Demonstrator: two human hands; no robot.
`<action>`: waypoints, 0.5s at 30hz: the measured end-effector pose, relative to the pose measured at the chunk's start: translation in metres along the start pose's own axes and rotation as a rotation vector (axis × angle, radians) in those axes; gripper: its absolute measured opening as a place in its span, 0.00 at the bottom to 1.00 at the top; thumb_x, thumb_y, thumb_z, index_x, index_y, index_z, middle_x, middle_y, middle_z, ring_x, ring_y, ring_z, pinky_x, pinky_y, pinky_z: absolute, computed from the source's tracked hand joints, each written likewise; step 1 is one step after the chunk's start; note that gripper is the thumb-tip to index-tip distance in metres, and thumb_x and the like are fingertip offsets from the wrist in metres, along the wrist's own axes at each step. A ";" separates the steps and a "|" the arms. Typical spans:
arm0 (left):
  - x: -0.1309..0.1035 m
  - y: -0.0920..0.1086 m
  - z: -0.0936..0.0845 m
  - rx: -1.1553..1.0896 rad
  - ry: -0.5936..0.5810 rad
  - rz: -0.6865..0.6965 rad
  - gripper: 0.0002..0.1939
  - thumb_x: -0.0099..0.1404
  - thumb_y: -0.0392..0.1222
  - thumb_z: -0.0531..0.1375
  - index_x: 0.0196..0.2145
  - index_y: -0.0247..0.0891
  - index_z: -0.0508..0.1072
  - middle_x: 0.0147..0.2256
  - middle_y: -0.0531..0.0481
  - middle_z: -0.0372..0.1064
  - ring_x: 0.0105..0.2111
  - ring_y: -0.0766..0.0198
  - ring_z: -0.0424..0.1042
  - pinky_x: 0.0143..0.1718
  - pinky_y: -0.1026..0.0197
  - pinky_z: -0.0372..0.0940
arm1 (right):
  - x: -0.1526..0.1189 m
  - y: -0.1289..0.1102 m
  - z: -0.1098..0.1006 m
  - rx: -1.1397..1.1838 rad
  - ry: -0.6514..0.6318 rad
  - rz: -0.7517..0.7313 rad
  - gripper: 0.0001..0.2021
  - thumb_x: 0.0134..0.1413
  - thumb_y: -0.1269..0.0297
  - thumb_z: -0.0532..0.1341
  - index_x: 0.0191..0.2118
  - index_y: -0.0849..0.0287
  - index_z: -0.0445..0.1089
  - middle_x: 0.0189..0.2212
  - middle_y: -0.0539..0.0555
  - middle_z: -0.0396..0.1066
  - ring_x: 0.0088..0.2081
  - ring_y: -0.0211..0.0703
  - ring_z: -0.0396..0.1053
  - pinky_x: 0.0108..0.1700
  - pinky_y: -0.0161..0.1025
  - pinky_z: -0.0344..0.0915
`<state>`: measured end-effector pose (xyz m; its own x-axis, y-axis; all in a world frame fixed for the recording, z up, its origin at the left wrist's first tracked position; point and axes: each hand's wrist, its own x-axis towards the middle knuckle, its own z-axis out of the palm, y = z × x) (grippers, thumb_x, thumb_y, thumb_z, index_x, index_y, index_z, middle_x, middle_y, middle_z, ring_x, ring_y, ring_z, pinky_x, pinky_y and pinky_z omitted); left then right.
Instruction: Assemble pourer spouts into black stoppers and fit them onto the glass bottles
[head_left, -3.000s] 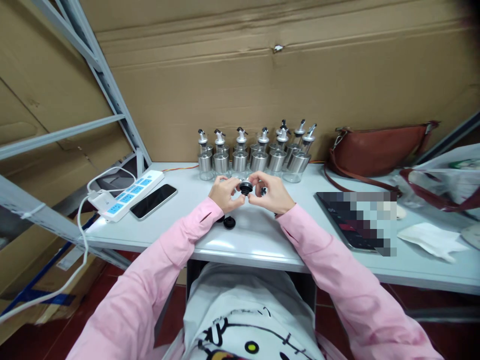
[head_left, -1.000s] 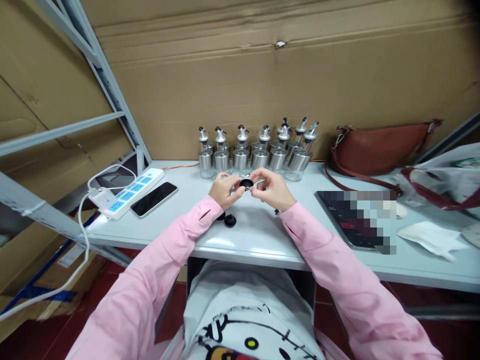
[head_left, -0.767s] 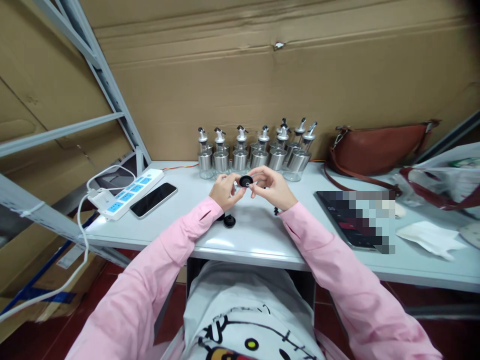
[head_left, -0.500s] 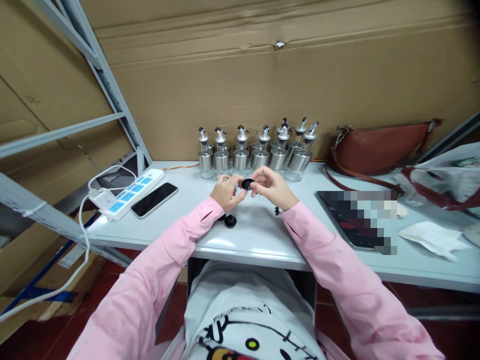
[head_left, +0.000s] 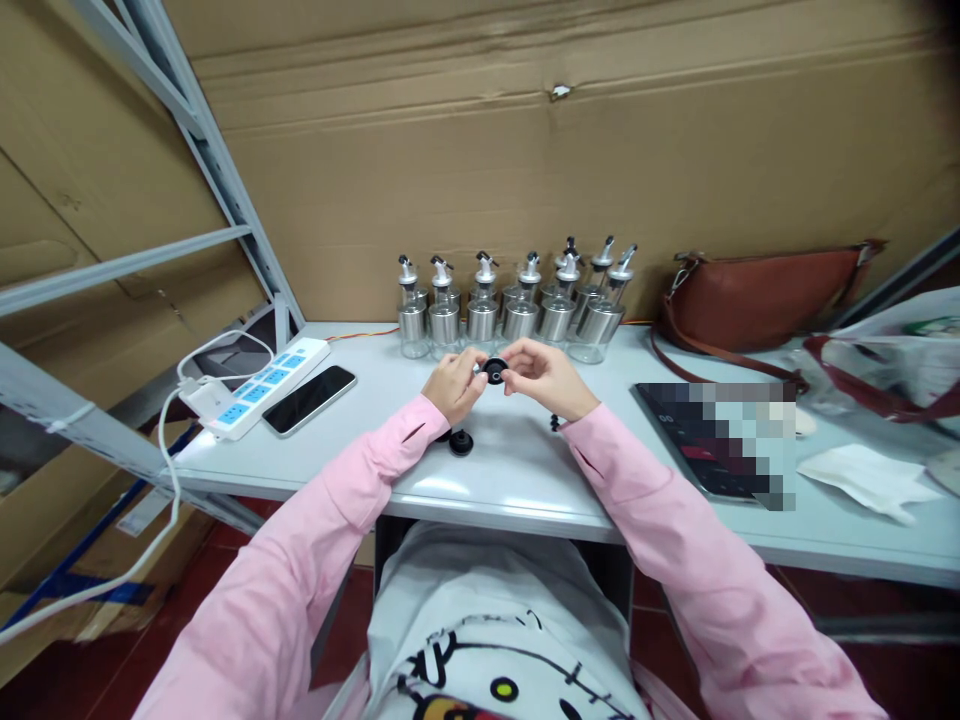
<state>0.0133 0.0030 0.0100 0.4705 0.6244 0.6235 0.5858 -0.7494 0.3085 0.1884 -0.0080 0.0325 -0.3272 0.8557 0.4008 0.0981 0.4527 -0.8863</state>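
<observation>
Between my two hands, above the middle of the table, is a round black cap-like part (head_left: 494, 371) with a light ring at its centre. My right hand (head_left: 544, 374) pinches its right edge between thumb and fingers. My left hand (head_left: 456, 385) is closed at its left side, fingertips together by a small light piece that is too small to name. A similar black round part (head_left: 460, 442) lies on the table below my left wrist, with another dark piece partly hidden by the sleeve. Small black pieces (head_left: 555, 422) lie beside my right wrist.
Several glass-and-steel oil bottles (head_left: 481, 312) with pour spouts stand along the cardboard at the back. Left are a phone (head_left: 310, 400) and a white power strip (head_left: 264, 388). Right are a brown handbag (head_left: 765, 295), a tablet (head_left: 694, 440) partly blurred out, and a white tissue (head_left: 862, 475).
The black part has turned slightly, so its face shows more toward me. My left thumb has drawn in toward the fingers. Nothing on the table has moved.
</observation>
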 end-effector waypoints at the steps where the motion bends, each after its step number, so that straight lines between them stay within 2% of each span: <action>1: 0.000 0.000 0.000 -0.006 0.006 0.006 0.12 0.64 0.44 0.42 0.37 0.37 0.60 0.31 0.49 0.65 0.30 0.62 0.65 0.40 0.57 0.58 | 0.000 0.000 0.000 0.014 0.010 -0.004 0.11 0.42 0.65 0.64 0.32 0.60 0.63 0.19 0.47 0.68 0.21 0.34 0.68 0.27 0.33 0.65; 4: 0.001 0.000 -0.001 -0.011 -0.011 0.018 0.11 0.63 0.46 0.44 0.35 0.37 0.60 0.32 0.50 0.64 0.28 0.64 0.65 0.40 0.58 0.57 | 0.000 -0.001 0.002 0.050 0.021 -0.003 0.12 0.40 0.67 0.64 0.34 0.60 0.63 0.21 0.47 0.69 0.22 0.36 0.70 0.28 0.34 0.66; 9: 0.001 0.000 -0.002 0.009 -0.058 0.001 0.09 0.61 0.46 0.48 0.33 0.38 0.60 0.29 0.53 0.63 0.26 0.66 0.65 0.40 0.57 0.57 | -0.001 0.000 0.003 0.029 -0.042 0.029 0.15 0.41 0.66 0.63 0.39 0.61 0.67 0.22 0.49 0.71 0.25 0.41 0.73 0.33 0.38 0.69; 15: 0.001 0.001 -0.004 0.012 -0.070 0.014 0.09 0.60 0.46 0.48 0.33 0.38 0.61 0.29 0.53 0.63 0.25 0.66 0.65 0.40 0.57 0.56 | -0.001 0.002 0.003 0.013 -0.055 0.020 0.14 0.41 0.65 0.63 0.38 0.61 0.67 0.22 0.49 0.71 0.26 0.41 0.73 0.32 0.38 0.69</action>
<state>0.0117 0.0025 0.0139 0.5234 0.6282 0.5757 0.5867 -0.7556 0.2912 0.1860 -0.0088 0.0290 -0.3767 0.8492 0.3700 0.0927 0.4320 -0.8971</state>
